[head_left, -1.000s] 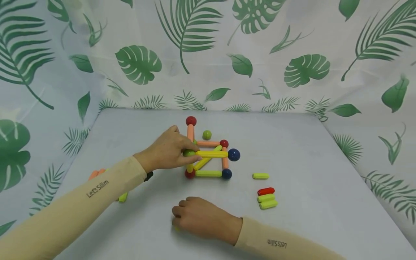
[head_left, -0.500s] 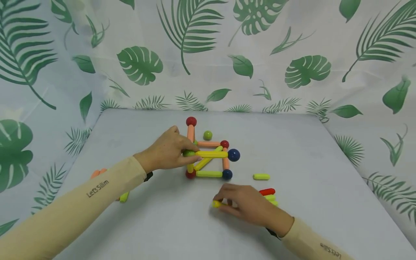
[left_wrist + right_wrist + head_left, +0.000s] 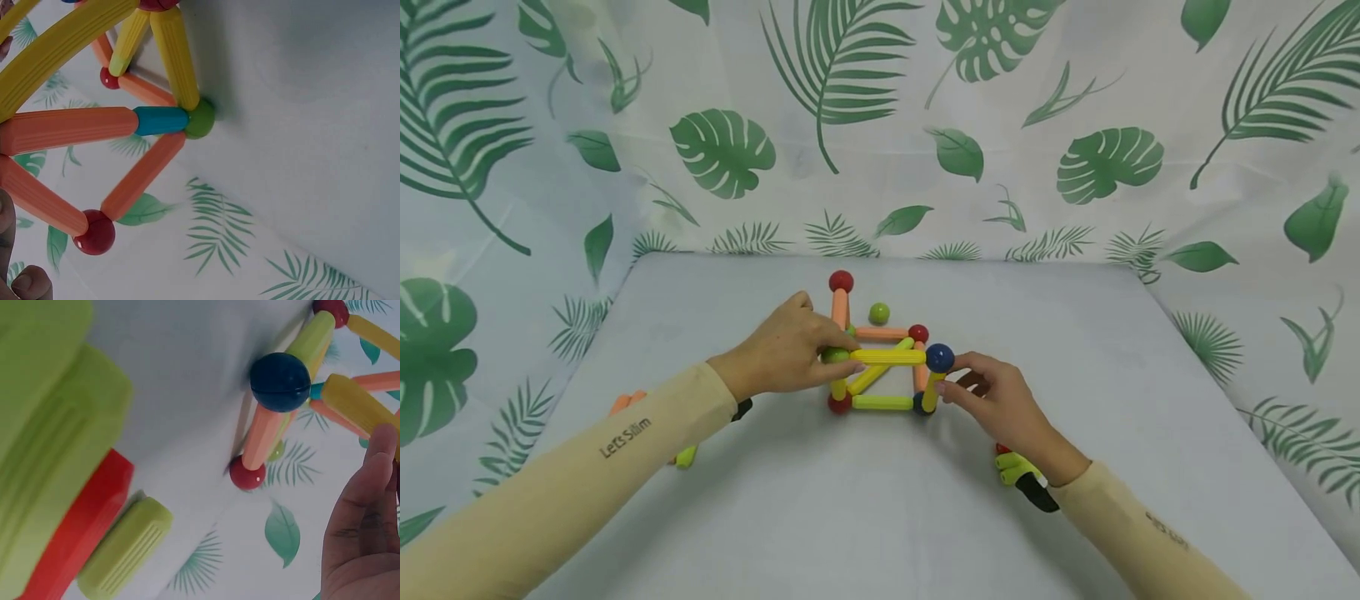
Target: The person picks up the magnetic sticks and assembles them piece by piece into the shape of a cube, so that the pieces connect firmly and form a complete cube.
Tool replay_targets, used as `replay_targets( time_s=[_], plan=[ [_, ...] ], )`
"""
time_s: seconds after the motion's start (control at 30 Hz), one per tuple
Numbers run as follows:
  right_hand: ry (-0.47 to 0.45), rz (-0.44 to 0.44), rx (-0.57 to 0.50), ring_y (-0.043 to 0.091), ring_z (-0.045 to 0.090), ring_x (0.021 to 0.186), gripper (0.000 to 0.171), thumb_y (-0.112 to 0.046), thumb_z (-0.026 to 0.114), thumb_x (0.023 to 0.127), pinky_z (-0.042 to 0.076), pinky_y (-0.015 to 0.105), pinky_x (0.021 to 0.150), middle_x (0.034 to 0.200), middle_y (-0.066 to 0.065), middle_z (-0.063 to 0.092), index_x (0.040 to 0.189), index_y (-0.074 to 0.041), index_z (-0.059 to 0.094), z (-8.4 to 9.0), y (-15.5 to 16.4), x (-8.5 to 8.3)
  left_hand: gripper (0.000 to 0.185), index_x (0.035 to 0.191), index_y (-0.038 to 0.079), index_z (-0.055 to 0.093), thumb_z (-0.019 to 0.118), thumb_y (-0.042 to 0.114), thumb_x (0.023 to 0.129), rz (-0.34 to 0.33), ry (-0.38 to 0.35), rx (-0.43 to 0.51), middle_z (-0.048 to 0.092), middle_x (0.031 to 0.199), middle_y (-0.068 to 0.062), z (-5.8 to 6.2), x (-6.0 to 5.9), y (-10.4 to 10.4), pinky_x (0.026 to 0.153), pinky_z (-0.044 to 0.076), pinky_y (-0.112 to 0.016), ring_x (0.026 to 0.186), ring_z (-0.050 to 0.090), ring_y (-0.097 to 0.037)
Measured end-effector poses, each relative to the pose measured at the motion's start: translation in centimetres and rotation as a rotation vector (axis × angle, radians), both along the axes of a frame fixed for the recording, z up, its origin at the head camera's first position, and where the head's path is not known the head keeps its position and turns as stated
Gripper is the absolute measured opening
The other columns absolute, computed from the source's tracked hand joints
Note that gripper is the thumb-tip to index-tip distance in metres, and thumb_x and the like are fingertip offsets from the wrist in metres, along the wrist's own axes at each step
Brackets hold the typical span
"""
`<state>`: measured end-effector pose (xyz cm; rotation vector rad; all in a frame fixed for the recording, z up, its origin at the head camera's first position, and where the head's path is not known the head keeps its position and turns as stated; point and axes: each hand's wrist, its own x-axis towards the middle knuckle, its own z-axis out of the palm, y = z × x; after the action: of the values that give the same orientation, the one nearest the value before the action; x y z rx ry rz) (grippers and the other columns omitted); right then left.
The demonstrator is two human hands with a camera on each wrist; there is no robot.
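Leaf-printed cloth hangs behind and beside a smooth, pale grey table [image 3: 820,517] on which a frame of magnetic rods and balls [image 3: 880,354] stands near the middle. Its rods are ribbed plastic cylinders in yellow, lime and orange; its balls are glossy spheres, two dark blue, three red and two green visible in the head view. The left hand [image 3: 790,348] curls its fingers round the green ball at the left end of the top yellow rod [image 3: 889,357]. The right hand [image 3: 1000,404] pinches a short yellow rod [image 3: 932,392], upright under the upper blue ball [image 3: 940,357] at the frame's near right corner. One loose green ball [image 3: 878,313] lies behind the frame, and lime and red rods [image 3: 1015,467] lie partly hidden beneath the right wrist.
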<state>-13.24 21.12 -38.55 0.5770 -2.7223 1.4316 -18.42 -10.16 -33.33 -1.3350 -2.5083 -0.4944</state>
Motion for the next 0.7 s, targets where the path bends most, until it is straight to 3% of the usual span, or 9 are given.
replay_targets(
  time_s=[0.17, 0.33, 0.53, 0.7],
  plan=[
    [0.002, 0.009, -0.001, 0.019, 0.071, 0.087, 0.026, -0.022, 0.077, 0.093, 0.057, 0.033, 0.075, 0.102, -0.003, 0.073, 0.117, -0.015, 0.071, 0.0, 0.0, -0.4, 0.025, 0.101, 0.017, 0.082, 0.075, 0.039, 0.091, 0.006, 0.033, -0.018, 0.066, 0.069, 0.016, 0.1, 0.1, 0.1, 0.068, 0.027, -0.036, 0.055, 0.045, 0.000],
    [-0.062, 0.052, 0.088, 0.014, 0.068, 0.093, 0.027, -0.022, 0.079, 0.091, 0.056, 0.035, 0.075, 0.111, -0.004, 0.070, 0.115, -0.018, 0.068, -0.5, 0.0, -1.2, 0.029, 0.104, 0.016, 0.081, 0.073, 0.042, 0.092, 0.014, 0.053, -0.045, 0.063, 0.069, 0.016, 0.4, 0.4, 0.2, 0.068, 0.028, -0.036, 0.056, 0.044, -0.001],
    [-0.119, 0.134, 0.210, 0.014, 0.067, 0.093, 0.023, -0.026, 0.078, 0.092, 0.055, 0.035, 0.075, 0.105, -0.007, 0.071, 0.112, -0.017, 0.071, -1.4, -0.2, -2.2, 0.024, 0.103, 0.016, 0.078, 0.075, 0.036, 0.089, 0.012, -0.052, 0.015, 0.047, 0.058, 0.018, 0.8, 0.4, -0.3, 0.070, 0.028, -0.036, 0.054, 0.042, -0.002],
    [-0.135, 0.139, 0.284, 0.014, 0.066, 0.093, 0.013, -0.029, 0.076, 0.093, 0.054, 0.035, 0.077, 0.102, -0.006, 0.071, 0.103, -0.020, 0.072, -1.0, -0.3, -2.4, 0.017, 0.100, 0.017, 0.078, 0.076, 0.029, 0.088, -0.002, -0.127, 0.055, 0.045, 0.057, 0.018, 1.1, 0.4, -0.6, 0.070, 0.028, -0.036, 0.053, 0.042, -0.002]
  ],
)
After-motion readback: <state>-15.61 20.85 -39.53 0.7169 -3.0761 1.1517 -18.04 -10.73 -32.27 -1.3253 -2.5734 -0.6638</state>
